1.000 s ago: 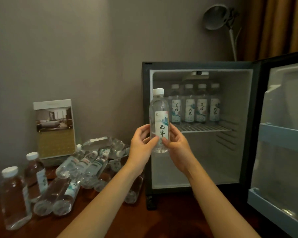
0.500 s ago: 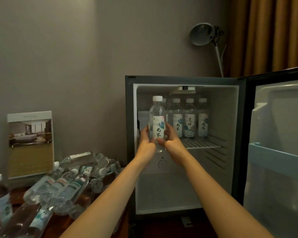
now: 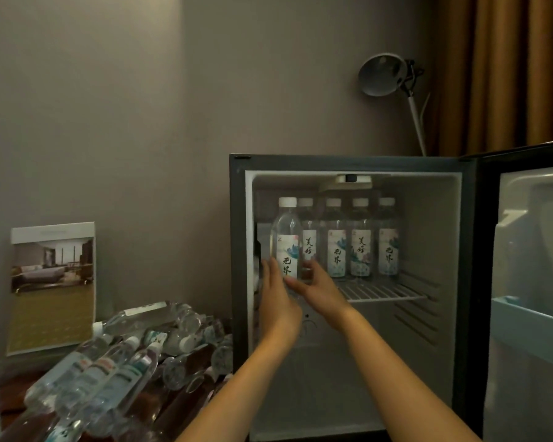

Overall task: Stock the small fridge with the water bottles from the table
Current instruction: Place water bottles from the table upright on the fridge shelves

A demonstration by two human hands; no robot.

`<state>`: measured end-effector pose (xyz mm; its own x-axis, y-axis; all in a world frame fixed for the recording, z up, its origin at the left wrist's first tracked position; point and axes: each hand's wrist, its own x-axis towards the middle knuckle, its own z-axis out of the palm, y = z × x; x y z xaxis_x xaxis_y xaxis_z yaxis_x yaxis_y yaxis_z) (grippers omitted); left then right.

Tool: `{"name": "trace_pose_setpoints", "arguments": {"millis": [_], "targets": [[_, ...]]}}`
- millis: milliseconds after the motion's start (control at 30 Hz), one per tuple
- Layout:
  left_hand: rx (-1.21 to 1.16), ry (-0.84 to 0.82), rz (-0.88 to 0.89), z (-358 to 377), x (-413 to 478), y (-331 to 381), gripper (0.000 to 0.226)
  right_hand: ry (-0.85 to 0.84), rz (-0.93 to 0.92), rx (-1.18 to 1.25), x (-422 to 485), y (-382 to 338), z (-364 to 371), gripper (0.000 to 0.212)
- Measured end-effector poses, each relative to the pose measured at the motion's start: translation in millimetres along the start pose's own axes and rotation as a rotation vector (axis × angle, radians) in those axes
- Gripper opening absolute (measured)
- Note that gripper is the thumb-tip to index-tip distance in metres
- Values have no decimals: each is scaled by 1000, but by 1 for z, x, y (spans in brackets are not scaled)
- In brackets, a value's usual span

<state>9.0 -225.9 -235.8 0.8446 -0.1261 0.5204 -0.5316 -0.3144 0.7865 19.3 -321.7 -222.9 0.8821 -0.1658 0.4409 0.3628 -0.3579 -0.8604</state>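
Two hands: the left hand point(image 3: 276, 301) and the right hand point(image 3: 321, 291) reach into a small black fridge point(image 3: 348, 158) with a white interior and meet low on one bottle.
Left fingers: straight and pointing up, laid flat against the bottle's left side, none curled round it.
Right fingers: stretched across the bottle's lower front with the thumb raised at its right, so the bottle is pinched between them.
Held item: a clear plastic water bottle point(image 3: 287, 231) with a white cap and a white label printed in blue. It is upright at the left front of the upper compartment.
Bottle base: hidden by the hands, so I cannot tell whether it stands on the shelf.
Shelf: a white wire shelf point(image 3: 383, 291) carries four matching bottles point(image 3: 361, 240), upright side by side along the back.
Door: the fridge door point(image 3: 530, 237) is swung open to the right and has a pale blue door shelf point(image 3: 530, 317).
Table: a dark wooden table point(image 3: 10, 386) left of the fridge bears a heap of bottles point(image 3: 109, 374) lying on their sides.
Card: a printed card with a room photo point(image 3: 53, 288) stands upright at the grey wall behind the heap.
Lamp: a grey desk lamp point(image 3: 382, 74) rises behind the fridge, beside an ochre curtain point(image 3: 508, 74).
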Motion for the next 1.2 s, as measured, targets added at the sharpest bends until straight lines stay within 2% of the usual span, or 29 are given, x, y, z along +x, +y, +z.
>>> {"name": "trace_pose_setpoints", "arguments": {"millis": [100, 233, 400, 533, 633, 733, 933, 1200], "targets": [[55, 18, 41, 3, 0, -6, 81, 43, -18, -20, 3, -1, -2, 34], [46, 17, 67, 3, 3, -11, 80, 111, 11, -33, 11, 2, 2, 31], [166, -51, 4, 3, 14, -6, 78, 255, 40, -149, 19, 5, 11, 34], [232, -100, -27, 5, 22, -6, 76, 330, -3, -200, 22, 10, 15, 26], [224, -115, -24, 4, 28, -7, 77, 308, -19, -177, 25, 14, 17, 20], [201, -129, -20, 3, 31, -7, 78, 269, 26, -111, 27, 13, 15, 36], [28, -91, -37, 2, 42, -9, 83, 182, 69, -54, 31, 14, 12, 39], [133, -131, -40, 3, 38, -6, 82, 132, 85, -68, 33, 14, 10, 41]]}}
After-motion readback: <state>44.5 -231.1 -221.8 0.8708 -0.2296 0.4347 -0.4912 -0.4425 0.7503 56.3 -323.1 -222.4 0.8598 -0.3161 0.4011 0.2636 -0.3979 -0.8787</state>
